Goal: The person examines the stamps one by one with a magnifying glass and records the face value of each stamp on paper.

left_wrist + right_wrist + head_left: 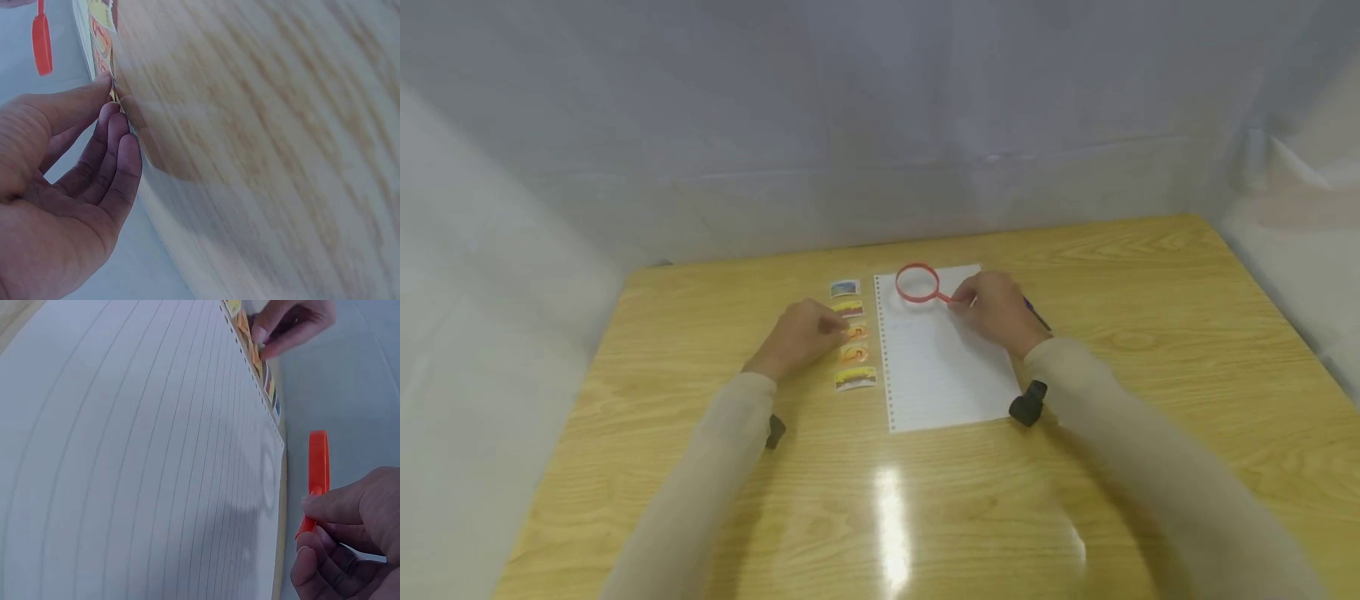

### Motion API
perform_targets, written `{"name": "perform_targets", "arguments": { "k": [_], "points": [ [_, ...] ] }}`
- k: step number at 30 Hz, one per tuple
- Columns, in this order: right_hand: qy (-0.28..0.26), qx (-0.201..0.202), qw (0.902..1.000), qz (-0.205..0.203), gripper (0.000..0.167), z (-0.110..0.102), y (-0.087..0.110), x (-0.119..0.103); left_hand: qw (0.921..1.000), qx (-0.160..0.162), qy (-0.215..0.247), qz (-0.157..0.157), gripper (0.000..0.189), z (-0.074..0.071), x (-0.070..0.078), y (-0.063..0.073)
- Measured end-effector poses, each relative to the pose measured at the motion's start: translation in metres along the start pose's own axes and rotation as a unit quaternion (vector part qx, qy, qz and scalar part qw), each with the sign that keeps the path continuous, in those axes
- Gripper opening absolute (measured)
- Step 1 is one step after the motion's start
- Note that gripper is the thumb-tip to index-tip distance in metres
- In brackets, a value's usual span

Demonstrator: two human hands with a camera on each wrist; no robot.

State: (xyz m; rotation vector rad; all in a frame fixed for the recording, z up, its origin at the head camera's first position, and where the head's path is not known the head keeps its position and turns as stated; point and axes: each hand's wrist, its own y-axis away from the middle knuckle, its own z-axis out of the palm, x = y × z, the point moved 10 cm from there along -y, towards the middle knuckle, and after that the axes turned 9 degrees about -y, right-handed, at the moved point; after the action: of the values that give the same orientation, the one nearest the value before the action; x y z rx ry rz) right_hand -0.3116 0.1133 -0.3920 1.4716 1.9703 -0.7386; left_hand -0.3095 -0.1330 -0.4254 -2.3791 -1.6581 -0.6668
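Observation:
My right hand [1000,310] pinches the handle of a red magnifying glass [937,293] between thumb and fingers. Its round lens hangs above the top of a lined white sheet [947,367], and in the right wrist view a faint ring-shaped shadow falls on the paper. To the left of the sheet, small stamp-like pictures form a column. My left hand [801,337] has thumb and fingertips at an orange stamp [857,332] in the middle of it, pinching its edge. Another orange stamp [853,354] lies just below.
A blue landscape stamp [845,288] tops the column, a yellow and red one [850,309] follows, and a yellow and brown one [855,379] ends it. Beyond my right hand lies a dark blue pen [1037,314]. The wooden table [1150,333] meets pale cloth [880,108] behind.

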Motion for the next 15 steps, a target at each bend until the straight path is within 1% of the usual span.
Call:
{"name": "perform_targets", "arguments": {
  "k": [2, 5, 11, 15],
  "points": [
    [0.001, -0.008, 0.9999, 0.006, 0.014, 0.007, -0.002, -0.005, 1.0, 0.002, 0.0, 0.006, 0.024, 0.0, 0.001, -0.001],
    [0.005, -0.014, 0.9999, -0.001, 0.014, 0.016, -0.004, -0.013, 0.9999, 0.002, -0.002, 0.014, 0.023, -0.001, 0.004, -0.001],
    [-0.005, -0.027, 0.9995, -0.013, 0.013, 0.032, -0.006, -0.025, 1.0, -0.004, -0.001, 0.009, 0.023, 0.0, 0.005, -0.001],
    [-0.001, -0.036, 0.9992, -0.016, 0.013, 0.04, -0.006, -0.03, 0.9999, -0.001, -0.004, 0.009, 0.022, -0.001, 0.006, -0.001]
  ]
}}
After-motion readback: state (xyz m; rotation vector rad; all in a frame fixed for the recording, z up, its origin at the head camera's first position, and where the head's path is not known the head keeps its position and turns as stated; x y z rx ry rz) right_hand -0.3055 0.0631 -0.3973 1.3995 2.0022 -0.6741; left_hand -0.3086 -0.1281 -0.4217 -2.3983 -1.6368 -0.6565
